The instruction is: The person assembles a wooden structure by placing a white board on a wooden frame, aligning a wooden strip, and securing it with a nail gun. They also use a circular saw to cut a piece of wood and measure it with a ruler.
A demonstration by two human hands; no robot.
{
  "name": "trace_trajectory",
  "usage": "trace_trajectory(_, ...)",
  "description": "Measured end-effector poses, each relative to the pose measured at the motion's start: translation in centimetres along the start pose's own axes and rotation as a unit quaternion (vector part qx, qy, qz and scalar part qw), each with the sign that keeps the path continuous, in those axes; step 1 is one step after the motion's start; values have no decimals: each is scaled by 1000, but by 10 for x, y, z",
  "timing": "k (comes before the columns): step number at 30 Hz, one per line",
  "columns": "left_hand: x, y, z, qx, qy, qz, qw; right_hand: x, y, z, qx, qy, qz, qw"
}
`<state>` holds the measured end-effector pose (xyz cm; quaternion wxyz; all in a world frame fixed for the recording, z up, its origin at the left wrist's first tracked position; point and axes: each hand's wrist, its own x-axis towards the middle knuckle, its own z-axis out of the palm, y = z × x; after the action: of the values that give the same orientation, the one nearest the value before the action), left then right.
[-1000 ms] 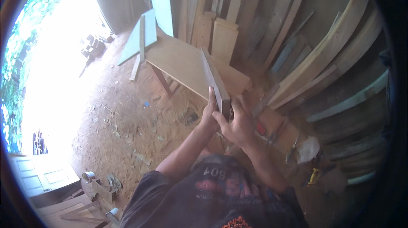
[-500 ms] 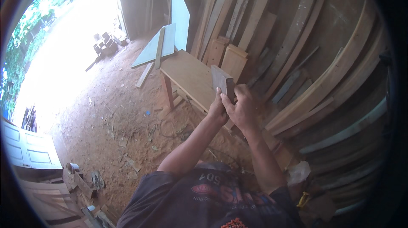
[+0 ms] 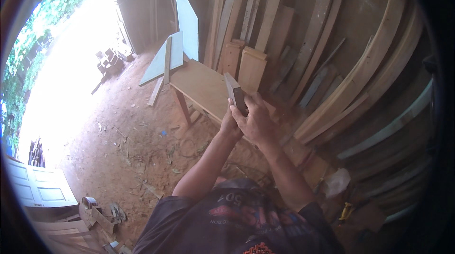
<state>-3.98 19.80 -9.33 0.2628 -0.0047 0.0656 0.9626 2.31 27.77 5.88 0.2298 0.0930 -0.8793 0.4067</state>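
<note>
Both my hands hold a short wooden block up in front of me, above the near part of a wooden bench. My left hand grips its lower left side, with the thumb lying on the near face. From the right, my right hand closes round the block's lower edge, its thumb beside the left one. The block is tilted, its pale broad face to the left and a darker narrow edge toward the right. Some fingers are hidden behind it.
Long planks lean along the wall at the right. Pale blue panels stand beyond the bench. Wood scraps lie on the dirt floor. A white panelled door is at the lower left, and a yellow-handled tool lies at the lower right.
The block has turned in my hands, so its broad face looks narrower and its dark edge shows more. My hands keep their hold. The view has shifted slightly.
</note>
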Motion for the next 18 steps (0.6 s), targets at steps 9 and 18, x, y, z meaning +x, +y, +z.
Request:
trace_trajectory(9,-31,8,29,225,169,-12,960,-43,19,13,-50,62,39,996)
trace_trajectory(18,0,46,-61,722,265,7,639,-129,100,82,457,53,489,741)
